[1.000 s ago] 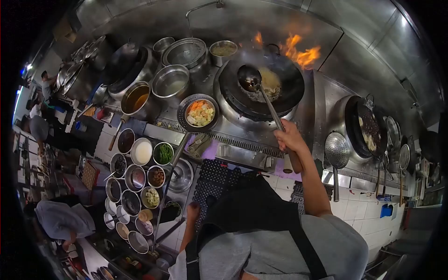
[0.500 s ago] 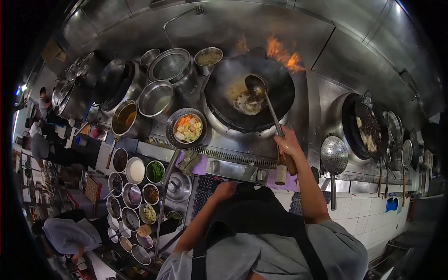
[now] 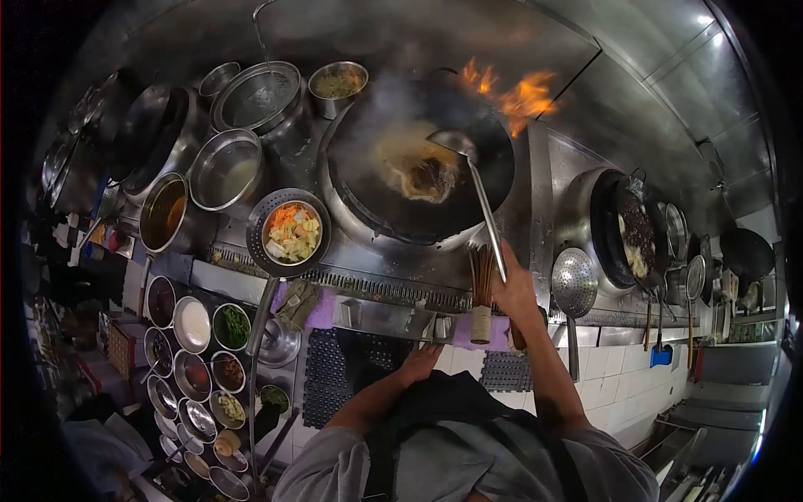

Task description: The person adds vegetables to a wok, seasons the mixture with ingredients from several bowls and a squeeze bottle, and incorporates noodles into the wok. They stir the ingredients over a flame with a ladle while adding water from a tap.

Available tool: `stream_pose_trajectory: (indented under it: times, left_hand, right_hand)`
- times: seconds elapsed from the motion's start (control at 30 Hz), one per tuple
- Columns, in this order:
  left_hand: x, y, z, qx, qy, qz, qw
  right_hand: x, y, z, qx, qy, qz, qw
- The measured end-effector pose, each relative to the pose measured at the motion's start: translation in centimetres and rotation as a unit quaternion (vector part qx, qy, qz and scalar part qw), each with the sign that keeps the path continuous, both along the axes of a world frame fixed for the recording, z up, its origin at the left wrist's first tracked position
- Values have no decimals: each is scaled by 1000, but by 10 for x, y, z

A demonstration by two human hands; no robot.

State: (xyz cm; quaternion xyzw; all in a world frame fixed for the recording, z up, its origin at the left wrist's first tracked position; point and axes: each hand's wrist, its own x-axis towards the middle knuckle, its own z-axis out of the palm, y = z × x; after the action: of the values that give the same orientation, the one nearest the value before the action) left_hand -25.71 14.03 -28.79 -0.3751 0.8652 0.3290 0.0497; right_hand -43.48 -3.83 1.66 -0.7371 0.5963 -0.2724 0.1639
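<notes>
My right hand [image 3: 514, 293] is closed round the handle of a long metal ladle [image 3: 483, 201]. The ladle's bowl hangs inside the big black wok [image 3: 351, 188], over yellowish liquid with brown foam [image 3: 420, 171]. Steam rises there, partly veiling the wok's left side. Close to my right hand is a bamboo wok brush [image 3: 481, 293] with its bristles up. At the stove's front edge rests my left hand [image 3: 421, 364], its fingers stretched toward the metal rim and nothing seen in them. Left of the wok, a bowl of chopped vegetables [image 3: 292, 232] sits on a perforated strainer [image 3: 259, 251].
Flames [image 3: 523, 94] leap behind the wok. A second wok [image 3: 640, 226] and a perforated skimmer [image 3: 575, 283] are at right. Metal pots [image 3: 226, 170] stand left, above several ingredient bowls [image 3: 192, 325]. A folded cloth [image 3: 299, 303] lies on the front ledge.
The view has shifted rightward. The ladle's bowl has risen and tipped from the liquid toward the wok's back. Steam has thickened. My left hand has reached forward to the stove's edge.
</notes>
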Motion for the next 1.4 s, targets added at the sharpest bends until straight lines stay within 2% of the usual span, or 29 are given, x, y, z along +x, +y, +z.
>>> stream_pose_trajectory:
  times: [0.07,0.23,0.33,0.37,0.4,0.43,0.47,0.5,0.57,0.63,0.7,0.77,0.83,0.87,0.9,0.93,0.97,1.03,1.07,1.1,1.13,1.17,1.2,1.23,1.27,1.3,1.33,1.37,1.4]
  left_hand:
    - [-1,-1,0,1,9,1,1000]
    - [-4,-5,4,-23,6,17,1000]
    - [-6,-8,-1,-56,16,8,998]
    - [-1,-12,3,-58,18,19,998]
    - [7,-18,10,8,31,2,999]
    - [18,-21,14,76,42,-16,996]
    - [23,-12,-21,84,86,18,993]
    - [43,-14,-21,85,83,27,993]
    - [98,-14,-20,254,147,129,947]
    - [172,6,-30,178,189,275,926]
    - [241,38,-33,117,92,470,870]
    - [306,82,-46,141,-75,565,810]
    - [351,119,-35,132,-102,659,733]
    - [365,133,-24,131,-79,660,736]
    - [377,151,-14,131,-58,659,739]
    - [389,180,-41,159,-119,616,762]
    - [397,191,-58,186,-179,568,781]
    - [385,193,-23,165,-150,659,719]
    - [371,192,-6,169,-145,681,698]
    - [366,196,-9,173,-141,702,677]
    - [372,191,-18,269,-120,647,703]
    - [376,194,-40,362,-98,584,720]
    - [373,190,-46,360,-101,585,720]
    - [361,183,-51,286,-79,624,723]
    - [346,178,-57,210,-58,657,721]
    - [334,175,-58,134,-35,684,716]
    - [332,175,-57,59,-10,705,707]
    - [337,176,-54,60,-11,700,712]
    - [344,170,-50,110,0,688,718]
  right_hand:
    - [-9,7,21,164,83,-128,975]
    - [-22,-1,18,74,88,-85,990]
    - [5,-21,37,178,-155,-46,971]
    - [19,-32,50,178,-151,-36,972]
    - [37,-44,68,257,-305,-10,917]
    - [59,-56,85,332,-448,15,830]
    - [87,-71,99,345,-480,21,806]
    - [113,-91,103,355,-469,30,808]
    - [169,-131,102,351,-441,69,823]
    - [232,-183,85,311,-392,115,858]
    - [302,-225,68,240,-311,129,911]
    - [360,-256,52,189,-267,136,935]
    - [404,-284,28,211,-209,71,952]
    - [419,-296,27,210,-214,77,951]
    - [426,-308,26,343,-336,70,874]
    - [430,-321,23,462,-445,59,765]
    - [427,-339,14,514,-583,91,622]
    - [430,-381,13,597,-710,40,373]
    - [435,-389,22,593,-712,42,373]
    - [440,-395,32,589,-749,48,300]
    - [445,-399,40,582,-780,54,224]
    - [451,-407,42,580,-782,56,222]
    - [457,-415,42,568,-802,96,156]
    - [463,-419,41,552,-818,135,88]
    - [466,-416,48,546,-821,158,56]
    - [469,-414,53,542,-824,157,53]
    - [470,-413,57,563,-790,172,171]
    - [470,-413,60,573,-744,183,290]
    - [471,-407,52,554,-674,190,449]
